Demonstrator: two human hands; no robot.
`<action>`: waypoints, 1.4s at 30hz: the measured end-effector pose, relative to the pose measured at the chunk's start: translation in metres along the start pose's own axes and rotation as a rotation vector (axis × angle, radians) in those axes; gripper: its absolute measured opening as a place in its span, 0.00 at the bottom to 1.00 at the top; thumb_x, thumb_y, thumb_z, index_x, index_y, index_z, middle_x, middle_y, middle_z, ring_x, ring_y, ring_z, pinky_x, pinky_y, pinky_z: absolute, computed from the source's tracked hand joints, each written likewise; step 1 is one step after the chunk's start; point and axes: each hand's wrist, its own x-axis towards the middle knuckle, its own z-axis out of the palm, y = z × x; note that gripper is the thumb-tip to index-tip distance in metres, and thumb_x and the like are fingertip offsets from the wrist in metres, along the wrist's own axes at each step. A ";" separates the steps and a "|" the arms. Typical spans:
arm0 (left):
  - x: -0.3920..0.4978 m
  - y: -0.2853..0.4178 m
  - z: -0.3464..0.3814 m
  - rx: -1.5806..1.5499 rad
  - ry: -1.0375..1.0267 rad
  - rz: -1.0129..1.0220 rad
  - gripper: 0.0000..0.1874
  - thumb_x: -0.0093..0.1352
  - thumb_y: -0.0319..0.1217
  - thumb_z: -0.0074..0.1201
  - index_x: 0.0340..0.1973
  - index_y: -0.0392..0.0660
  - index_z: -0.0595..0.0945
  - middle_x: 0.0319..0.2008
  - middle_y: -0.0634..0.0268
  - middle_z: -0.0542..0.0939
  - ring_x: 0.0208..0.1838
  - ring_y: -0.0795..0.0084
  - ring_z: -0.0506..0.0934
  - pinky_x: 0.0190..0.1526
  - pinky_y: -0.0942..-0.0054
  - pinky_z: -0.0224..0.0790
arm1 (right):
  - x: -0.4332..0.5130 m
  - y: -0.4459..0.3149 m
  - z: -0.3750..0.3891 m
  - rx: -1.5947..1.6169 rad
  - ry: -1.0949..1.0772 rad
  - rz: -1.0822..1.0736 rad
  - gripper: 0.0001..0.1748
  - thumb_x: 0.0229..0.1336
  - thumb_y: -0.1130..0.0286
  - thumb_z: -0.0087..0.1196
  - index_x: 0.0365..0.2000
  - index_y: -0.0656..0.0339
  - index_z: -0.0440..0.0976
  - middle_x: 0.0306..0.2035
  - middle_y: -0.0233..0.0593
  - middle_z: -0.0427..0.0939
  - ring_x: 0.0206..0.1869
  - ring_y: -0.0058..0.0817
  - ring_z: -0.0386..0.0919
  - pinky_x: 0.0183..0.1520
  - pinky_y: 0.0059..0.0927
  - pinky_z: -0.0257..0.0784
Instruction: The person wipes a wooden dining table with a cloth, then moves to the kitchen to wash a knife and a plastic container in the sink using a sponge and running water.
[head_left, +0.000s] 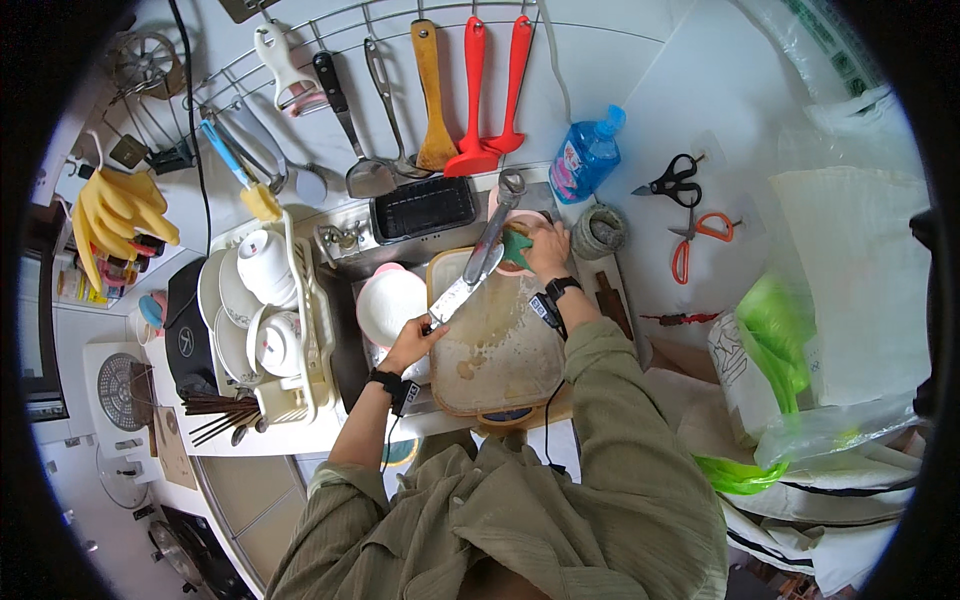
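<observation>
My left hand (412, 342) is closed around the handle of a wet cleaver-like knife (455, 297), its blade slanting up beneath the faucet (495, 225). In my right hand (549, 249) is a green scouring pad (516, 248), held over a pink bowl (531, 219) at the sink's back right. A worn cutting board (495, 352) with brown wet patches lies across the sink under the knife. Left of the board, a white bowl with a pink rim (391, 306) sits in the sink. The faucet partly hides the blade.
A dish rack (309, 300) with bowls and plates stands left, chopsticks (225, 409) beside it. Behind are a black tray (424, 210) and hanging utensils. A blue soap bottle (585, 161) and a grey stone-like cup (598, 231) stand right. Two pairs of scissors (676, 180) hang on the wall.
</observation>
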 end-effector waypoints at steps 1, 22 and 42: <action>-0.001 0.001 0.000 -0.046 -0.007 -0.018 0.16 0.67 0.39 0.55 0.29 0.36 0.77 0.21 0.70 0.72 0.26 0.81 0.66 0.28 0.77 0.61 | -0.005 0.002 -0.003 0.118 0.066 0.009 0.19 0.37 0.63 0.68 0.32 0.58 0.78 0.37 0.41 0.77 0.44 0.40 0.70 0.50 0.42 0.60; 0.008 0.012 0.045 0.366 -0.048 0.030 0.21 0.70 0.41 0.47 0.41 0.30 0.71 0.31 0.38 0.77 0.38 0.45 0.78 0.38 0.58 0.68 | -0.139 -0.100 0.049 1.670 -0.055 0.274 0.14 0.51 0.74 0.62 0.39 0.65 0.73 0.37 0.33 0.77 0.38 0.19 0.74 0.42 0.22 0.69; -0.016 0.002 0.017 0.076 -0.133 -0.013 0.18 0.71 0.42 0.47 0.34 0.37 0.73 0.23 0.62 0.72 0.24 0.75 0.69 0.26 0.70 0.63 | -0.121 -0.109 0.076 1.768 0.155 0.449 0.12 0.49 0.75 0.64 0.33 0.57 0.71 0.32 0.28 0.75 0.32 0.17 0.72 0.33 0.22 0.68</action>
